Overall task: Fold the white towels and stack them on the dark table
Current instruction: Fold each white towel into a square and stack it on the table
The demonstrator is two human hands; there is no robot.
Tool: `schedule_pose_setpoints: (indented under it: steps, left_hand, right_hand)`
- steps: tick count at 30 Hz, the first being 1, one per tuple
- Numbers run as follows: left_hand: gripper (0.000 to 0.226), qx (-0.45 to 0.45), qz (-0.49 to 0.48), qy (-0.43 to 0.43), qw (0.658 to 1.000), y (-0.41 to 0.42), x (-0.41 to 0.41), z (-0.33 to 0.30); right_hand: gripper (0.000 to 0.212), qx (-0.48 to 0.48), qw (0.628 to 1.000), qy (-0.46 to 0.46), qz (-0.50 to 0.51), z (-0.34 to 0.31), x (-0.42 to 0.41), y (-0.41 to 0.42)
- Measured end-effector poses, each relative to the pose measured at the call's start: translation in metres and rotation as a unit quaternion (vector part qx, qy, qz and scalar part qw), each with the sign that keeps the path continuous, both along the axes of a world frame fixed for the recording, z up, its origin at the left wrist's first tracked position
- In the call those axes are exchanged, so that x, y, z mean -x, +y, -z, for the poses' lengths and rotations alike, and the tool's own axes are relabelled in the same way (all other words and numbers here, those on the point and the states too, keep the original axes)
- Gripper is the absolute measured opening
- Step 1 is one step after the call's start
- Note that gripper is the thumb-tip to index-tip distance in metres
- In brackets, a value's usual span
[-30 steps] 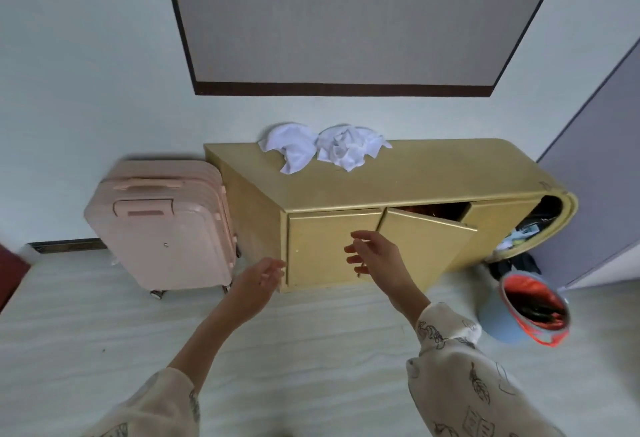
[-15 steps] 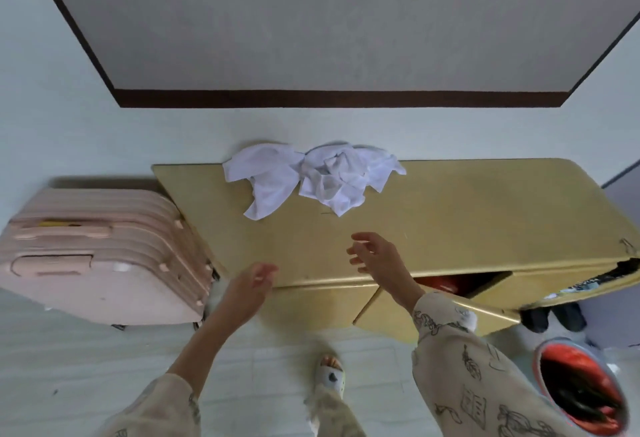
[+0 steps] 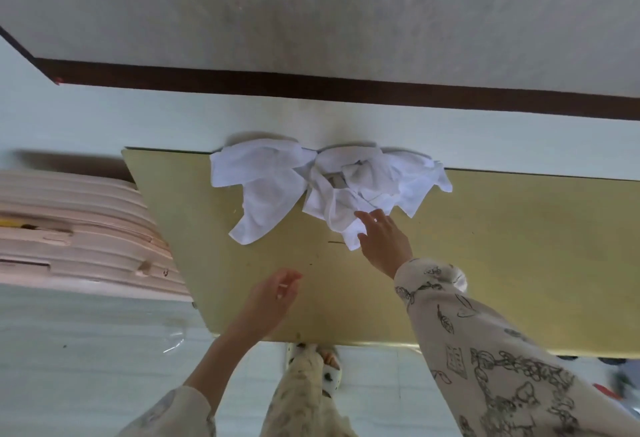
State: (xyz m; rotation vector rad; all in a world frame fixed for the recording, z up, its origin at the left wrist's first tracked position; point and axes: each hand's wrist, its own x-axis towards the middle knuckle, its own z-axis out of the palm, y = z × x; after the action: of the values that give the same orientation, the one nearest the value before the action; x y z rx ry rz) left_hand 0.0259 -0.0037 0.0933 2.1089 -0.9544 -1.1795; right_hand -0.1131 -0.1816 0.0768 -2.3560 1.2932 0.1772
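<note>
Crumpled white towels lie in a heap at the back of a yellow cabinet top, against the wall. One towel spreads to the left, and a bunched one lies to the right. My right hand reaches over the cabinet top with fingers apart, its fingertips at the near edge of the bunched towel. Lower and to the left, my left hand hovers over the cabinet's front part, fingers loosely curled and holding nothing. No dark table is in view.
A pink suitcase stands against the cabinet's left end. A large grey panel with a dark brown border hangs on the wall above. My feet in slippers stand at the cabinet's front edge on the pale floor.
I have stepped up to the cabinet, so it now fills the view from above. My right hand has moved forward to the bunched towel, and my left hand has risen over the cabinet top.
</note>
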Motion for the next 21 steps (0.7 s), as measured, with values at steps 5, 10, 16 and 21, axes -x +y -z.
schedule_pose_setpoints:
  steps: [5, 10, 16, 21]
  left_hand:
    - [0.020, -0.009, 0.006, 0.000, 1.000, -0.028, -0.022, 0.013]
    - [0.033, -0.025, 0.069, -0.037, 0.997, -0.056, -0.031, 0.020]
    - [0.058, 0.138, 0.271, -0.195, 0.933, -0.124, -0.018, 0.010]
    - [0.073, 0.245, 0.341, -0.223, 0.880, -0.176, 0.012, -0.015]
  right_hand:
    - [0.046, 0.074, 0.983, 0.118, -0.119, 0.035, -0.024, -0.032]
    - [0.015, 0.083, 0.992, -0.038, -0.091, 0.035, -0.025, -0.039]
    - [0.030, 0.044, 0.984, -0.150, -0.085, -0.019, 0.006, -0.041]
    - [0.032, 0.057, 0.975, -0.205, -0.066, -0.071, 0.057, -0.043]
